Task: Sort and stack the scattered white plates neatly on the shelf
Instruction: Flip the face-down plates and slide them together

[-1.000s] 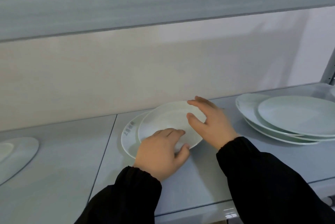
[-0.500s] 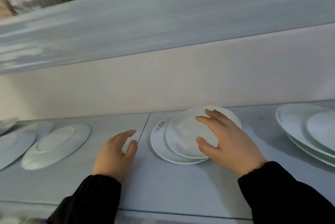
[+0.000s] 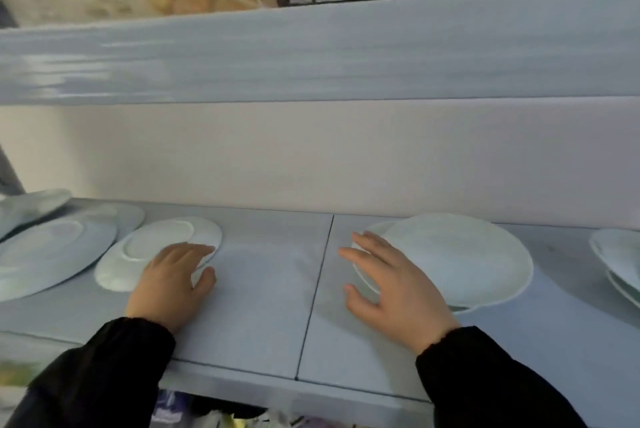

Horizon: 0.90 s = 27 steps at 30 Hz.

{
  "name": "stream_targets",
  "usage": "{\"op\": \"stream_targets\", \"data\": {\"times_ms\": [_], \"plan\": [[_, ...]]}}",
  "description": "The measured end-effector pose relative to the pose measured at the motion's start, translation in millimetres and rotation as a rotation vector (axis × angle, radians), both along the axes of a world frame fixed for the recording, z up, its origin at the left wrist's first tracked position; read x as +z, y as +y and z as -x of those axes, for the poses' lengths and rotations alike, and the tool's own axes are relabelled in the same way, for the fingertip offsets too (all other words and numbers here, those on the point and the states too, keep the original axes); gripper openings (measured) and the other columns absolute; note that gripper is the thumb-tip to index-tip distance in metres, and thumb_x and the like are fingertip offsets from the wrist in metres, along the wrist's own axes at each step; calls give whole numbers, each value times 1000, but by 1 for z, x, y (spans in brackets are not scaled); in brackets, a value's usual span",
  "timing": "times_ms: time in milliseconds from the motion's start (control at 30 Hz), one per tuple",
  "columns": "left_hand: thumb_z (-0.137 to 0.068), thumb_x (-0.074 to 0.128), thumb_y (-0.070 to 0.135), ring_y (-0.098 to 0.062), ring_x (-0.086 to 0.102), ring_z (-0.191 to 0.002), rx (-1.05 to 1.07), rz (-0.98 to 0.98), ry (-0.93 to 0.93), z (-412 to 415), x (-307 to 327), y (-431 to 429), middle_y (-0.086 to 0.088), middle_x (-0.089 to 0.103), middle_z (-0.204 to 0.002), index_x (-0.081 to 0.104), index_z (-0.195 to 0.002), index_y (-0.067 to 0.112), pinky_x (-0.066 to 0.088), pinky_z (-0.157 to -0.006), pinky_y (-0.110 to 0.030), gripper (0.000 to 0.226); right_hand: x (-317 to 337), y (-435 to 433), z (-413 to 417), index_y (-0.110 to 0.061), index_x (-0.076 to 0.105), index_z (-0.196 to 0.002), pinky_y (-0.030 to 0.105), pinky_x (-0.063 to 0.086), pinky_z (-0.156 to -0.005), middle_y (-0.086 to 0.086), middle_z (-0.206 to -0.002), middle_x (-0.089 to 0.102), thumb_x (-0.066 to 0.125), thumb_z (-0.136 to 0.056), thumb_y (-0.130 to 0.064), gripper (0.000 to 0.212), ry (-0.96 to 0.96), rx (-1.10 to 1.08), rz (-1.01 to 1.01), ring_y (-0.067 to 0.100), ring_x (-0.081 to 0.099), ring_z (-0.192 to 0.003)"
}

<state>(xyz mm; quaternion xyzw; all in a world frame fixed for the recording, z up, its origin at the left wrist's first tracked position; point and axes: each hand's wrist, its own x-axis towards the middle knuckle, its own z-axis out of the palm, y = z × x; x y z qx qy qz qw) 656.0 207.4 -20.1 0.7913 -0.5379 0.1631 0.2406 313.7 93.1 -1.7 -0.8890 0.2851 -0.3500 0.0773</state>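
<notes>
Left hand [image 3: 169, 282] pinches small plate [image 3: 152, 251] rim; right hand [image 3: 391, 285] splayed beside plate stack [image 3: 457, 258].

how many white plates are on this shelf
8. Left: upturned plate under the left hand, big plate beside it, one behind, one tilted at the edge. Middle: stack of two by the right hand. Right edge: at least two, cropped; more may be hidden.

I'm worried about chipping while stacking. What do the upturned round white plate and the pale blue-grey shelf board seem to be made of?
The upturned white plate looks like glazed ceramic, possibly porcelain: smooth, soft sheen, raised foot ring. The pale blue-grey shelf board is matte with a thin panel seam: laminate or painted metal, unclear which.
</notes>
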Motion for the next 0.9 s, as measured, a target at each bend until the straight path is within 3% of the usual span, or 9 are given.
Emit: {"op": "stream_targets", "data": {"times_ms": [200,333,467,667,800,900], "plan": [[-77,43,46,-32,50,-123,52,-51,-16,-53,-7,16,-7,62,-127,61,-127,15,37,-105,-48,61,-2,26,-103,-40,48,-139,20,22,-114,-15,-155,32,40,-83,-57,59,70,78,-105,0,21,-143],[-78,36,56,-30,32,-138,144,-156,58,-65,-8,15,-6,43,-147,42,-144,19,21,-113,-50,76,-2,35,-152,-40,47,-140,20,20,-115,-15,-156,29,49,-88,-51,53,99,92,-166,-1,21,-143],[-69,21,64,-28,27,-137,151,-228,32,-62,-7,15,-2,37,-148,37,-144,20,21,-109,-49,88,-2,31,-164,-40,48,-139,15,17,-111,-15,-155,30,53,-91,-45,48,127,55,-194,-2,22,-142],[-76,28,71,-25,25,-139,13,-339,14,-26,8,39,4,31,-153,31,-147,24,18,-112,-53,85,-1,22,-155,-38,50,-137,17,19,-110,-13,-154,32,51,-88,-50,51,79,-24,-228,0,25,-141],[-70,51,75,-33,54,-110,-274,-154,-111,19,4,84,3,60,-126,60,-126,20,41,-96,-57,79,-1,19,-144,-37,54,-133,22,24,-111,-11,-152,37,50,-84,-53,52,-41,-67,-240,2,31,-139],[-57,64,67,-33,59,-91,-439,-70,-231,33,-9,102,3,64,-115,62,-119,19,52,-83,-51,78,-3,17,-137,-36,55,-132,26,27,-113,-9,-150,40,55,-86,-47,48,-51,-65,-253,3,33,-138]]}}
